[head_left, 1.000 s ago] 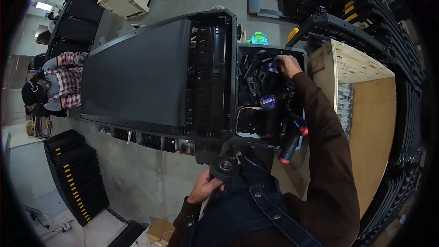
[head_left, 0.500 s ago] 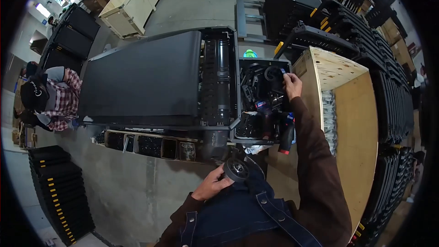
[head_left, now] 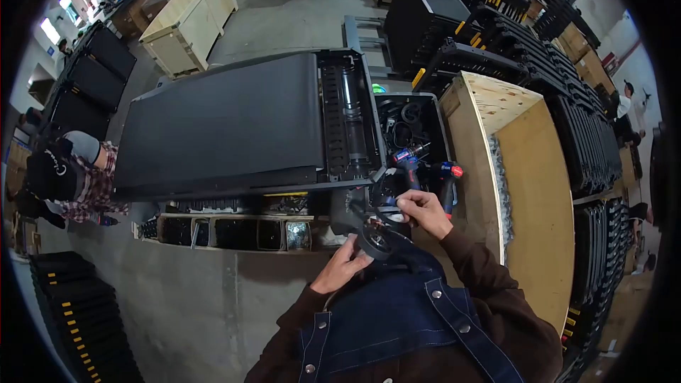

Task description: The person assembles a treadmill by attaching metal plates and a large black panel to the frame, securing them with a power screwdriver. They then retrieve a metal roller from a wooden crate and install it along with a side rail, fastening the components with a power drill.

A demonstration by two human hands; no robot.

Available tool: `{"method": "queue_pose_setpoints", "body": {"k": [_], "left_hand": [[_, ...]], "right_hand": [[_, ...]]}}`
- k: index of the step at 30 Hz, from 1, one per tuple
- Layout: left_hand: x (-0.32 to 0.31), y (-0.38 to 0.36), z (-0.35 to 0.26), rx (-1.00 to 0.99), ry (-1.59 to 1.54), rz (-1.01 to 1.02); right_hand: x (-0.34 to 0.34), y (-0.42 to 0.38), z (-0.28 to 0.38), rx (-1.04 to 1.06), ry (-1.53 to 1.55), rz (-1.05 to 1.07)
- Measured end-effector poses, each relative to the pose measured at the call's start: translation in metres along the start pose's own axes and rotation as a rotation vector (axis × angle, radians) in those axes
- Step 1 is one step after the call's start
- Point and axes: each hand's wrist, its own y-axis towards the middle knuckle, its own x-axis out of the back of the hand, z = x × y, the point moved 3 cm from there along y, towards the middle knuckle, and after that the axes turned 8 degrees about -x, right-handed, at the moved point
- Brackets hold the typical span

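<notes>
My left hand (head_left: 344,266) grips a black wheel (head_left: 376,241) with a pale centre, low in front of my apron. Close by on the right, my right hand (head_left: 424,214) is closed in a pinch; what sits between its fingers is too small to make out. Its fingertips are near the wheel, by the front corner of a treadmill deck (head_left: 227,120) with a black belt and a bare metal roller (head_left: 347,92). Behind my right hand, a dark bin (head_left: 441,124) holds black parts and a cordless drill (head_left: 410,159). A second power tool (head_left: 448,184) with a red end lies at its near side.
Below the deck runs a row of small hardware boxes (head_left: 237,232). An open plywood crate (head_left: 546,191) stands to the right, stacked black frames (head_left: 582,142) beyond it. At far left, a person (head_left: 74,177) in a plaid shirt is beside the deck. Another crate (head_left: 188,25) stands behind.
My right hand has come back from the far end of the bin to beside the wheel. The left hand still holds the wheel, now tilted. My view has shifted.
</notes>
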Motion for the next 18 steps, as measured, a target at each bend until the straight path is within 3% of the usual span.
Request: {"method": "queue_pose_setpoints", "body": {"k": [3,15,18], "left_hand": [[-0.001,0.003,-0.011,0.026,-0.168,-0.016],[0.019,0.041,-0.032,0.091,-0.115,-0.156],[0.02,0.063,-0.03,0.093,0.04,-0.283]], "right_hand": [[-0.009,0.001,0.0,0.021,0.065,-0.015],[-0.033,0.022,0.041,0.001,-0.044,0.171],[-0.05,0.014,0.089,0.615,-0.725,0.042]]}}
